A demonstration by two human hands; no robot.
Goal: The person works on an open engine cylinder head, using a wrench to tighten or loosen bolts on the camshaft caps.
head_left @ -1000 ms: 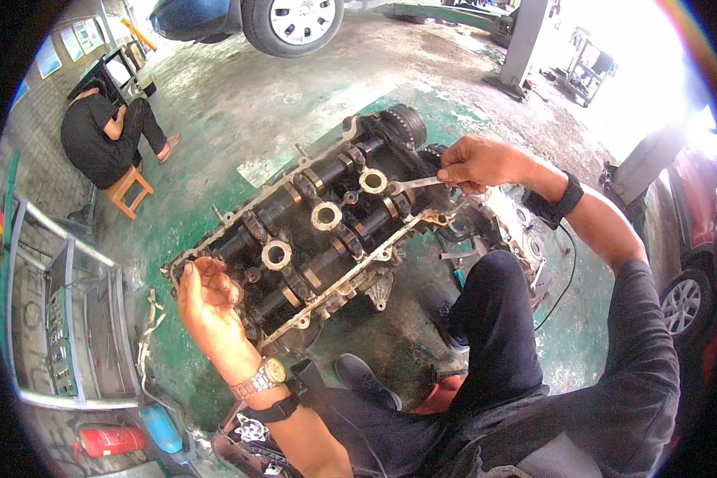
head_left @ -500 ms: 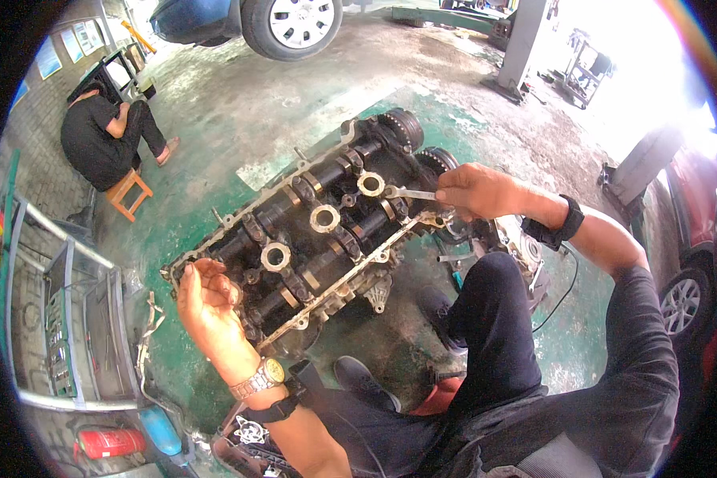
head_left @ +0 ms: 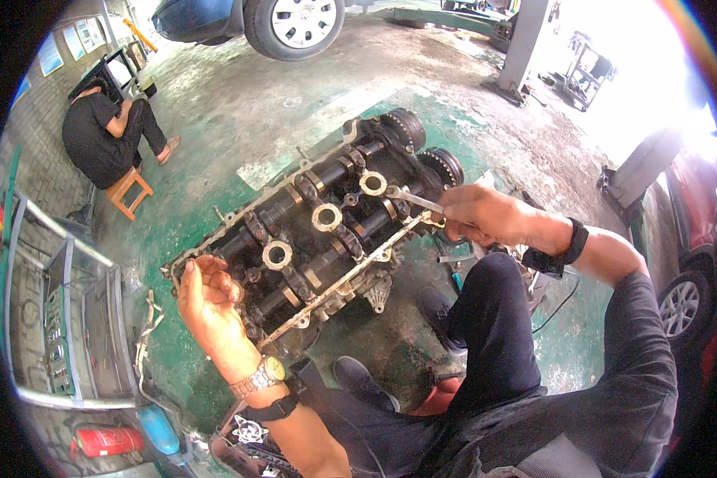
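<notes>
My right hand [head_left: 486, 213] is closed around the shank of a steel wrench [head_left: 417, 199]. The wrench's open jaw sits among the parts at the right of an engine's cylinder head [head_left: 315, 279], close to the rightmost of its pale round ring openings [head_left: 373, 183]. I cannot tell whether the jaw is seated on a fastener. At the head's left end is my left hand [head_left: 209, 299], palm turned up, fingers loosely curled, thumb apart; no object shows in it. Dark camshafts [head_left: 295, 205] run along the head to toothed wheels [head_left: 440, 166] at its far right end.
A person [head_left: 102, 137] sits bent over on a wooden stool [head_left: 129, 193] at the left. A metal rack [head_left: 64, 231] stands left, above a red cylinder [head_left: 109, 440] and a blue cylinder [head_left: 159, 430]. Cars and lift posts [head_left: 526, 52] are beyond. My knee [head_left: 495, 279] is near the head.
My right hand has shifted slightly right and down, with the wrench handle tilting down at its right end. My left hand has hardly moved.
</notes>
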